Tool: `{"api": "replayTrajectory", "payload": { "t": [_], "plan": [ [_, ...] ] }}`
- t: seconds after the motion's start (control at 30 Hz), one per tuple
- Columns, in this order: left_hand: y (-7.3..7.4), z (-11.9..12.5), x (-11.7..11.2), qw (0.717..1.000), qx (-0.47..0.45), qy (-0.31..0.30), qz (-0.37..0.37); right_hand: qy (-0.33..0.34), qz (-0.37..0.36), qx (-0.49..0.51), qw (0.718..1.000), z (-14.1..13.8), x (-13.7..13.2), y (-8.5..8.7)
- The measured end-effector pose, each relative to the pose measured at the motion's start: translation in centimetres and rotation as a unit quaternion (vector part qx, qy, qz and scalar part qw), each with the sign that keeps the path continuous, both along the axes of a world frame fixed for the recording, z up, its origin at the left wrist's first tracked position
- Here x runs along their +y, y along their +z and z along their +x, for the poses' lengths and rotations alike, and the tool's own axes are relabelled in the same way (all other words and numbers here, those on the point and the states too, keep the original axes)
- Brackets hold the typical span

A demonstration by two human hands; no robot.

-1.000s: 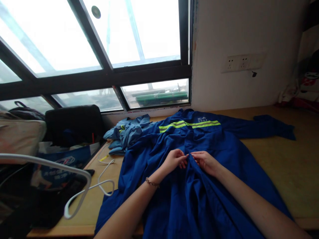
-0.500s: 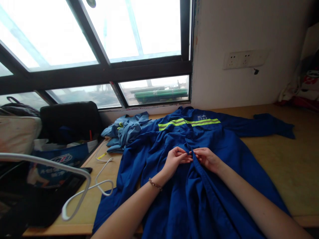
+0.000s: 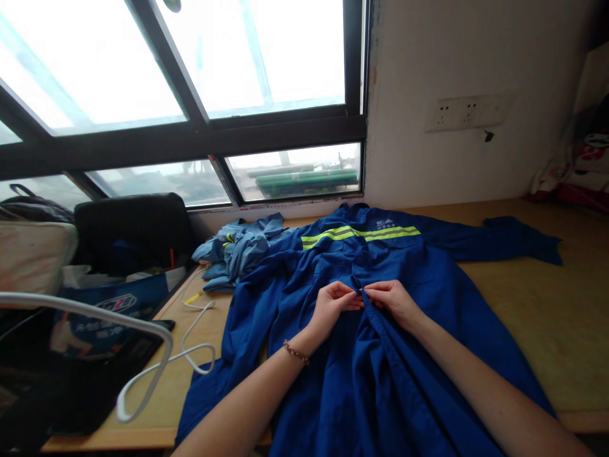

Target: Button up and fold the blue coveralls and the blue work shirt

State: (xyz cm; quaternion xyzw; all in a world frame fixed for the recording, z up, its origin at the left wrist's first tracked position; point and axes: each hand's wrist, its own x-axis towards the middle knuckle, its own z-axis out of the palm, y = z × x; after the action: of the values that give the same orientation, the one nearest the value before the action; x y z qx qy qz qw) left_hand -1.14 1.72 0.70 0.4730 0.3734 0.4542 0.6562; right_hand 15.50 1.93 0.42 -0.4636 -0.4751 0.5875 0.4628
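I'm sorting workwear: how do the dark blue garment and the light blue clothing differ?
The dark blue garment lies spread out; the light blue clothing is bunched up. The left hand and right hand pinch the dark blue garment, but neither touches the light blue clothing. Shared: both are blue, on the table, with yellow-green showing.

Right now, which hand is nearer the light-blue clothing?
Left. The left hand is to the right of the light-blue clothing, nearer the camera; the right hand is farther right.
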Motion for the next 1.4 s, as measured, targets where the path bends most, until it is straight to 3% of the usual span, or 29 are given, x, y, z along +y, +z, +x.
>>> {"api": "replayTrajectory", "payload": {
  "t": [0.2,0.33,0.4,0.5,0.9,1.23,1.4],
  "plan": [
    [0.0,0.3,-0.2,1.000,0.012,-0.010,-0.008,-0.015,0.120,-0.136,0.983,-0.5,-0.4,-0.1],
    [-0.3,0.7,-0.3,0.999,0.032,0.010,-0.022,-0.055,0.208,-0.275,0.937,-1.0,-1.1,-0.2],
    [-0.6,0.7,-0.2,0.999,0.022,0.017,-0.035,-0.061,0.230,-0.314,0.919,-1.2,-1.4,-0.1],
    [-1.1,0.6,0.0,0.998,-0.023,0.021,-0.058,-0.053,0.236,-0.316,0.917,-1.3,-1.4,0.1],
    [-1.0,0.6,0.1,0.992,-0.072,0.052,-0.089,0.002,0.178,-0.190,0.966,-1.3,-0.5,-0.6],
    [-0.8,0.8,-0.4,0.999,-0.028,-0.016,-0.002,0.052,-0.004,-0.027,0.998,-1.1,0.0,-0.9],
    [-0.8,0.8,-0.3,0.999,-0.030,-0.039,0.017,0.030,-0.031,0.018,0.999,-0.6,0.3,-1.2]
  ]
}}
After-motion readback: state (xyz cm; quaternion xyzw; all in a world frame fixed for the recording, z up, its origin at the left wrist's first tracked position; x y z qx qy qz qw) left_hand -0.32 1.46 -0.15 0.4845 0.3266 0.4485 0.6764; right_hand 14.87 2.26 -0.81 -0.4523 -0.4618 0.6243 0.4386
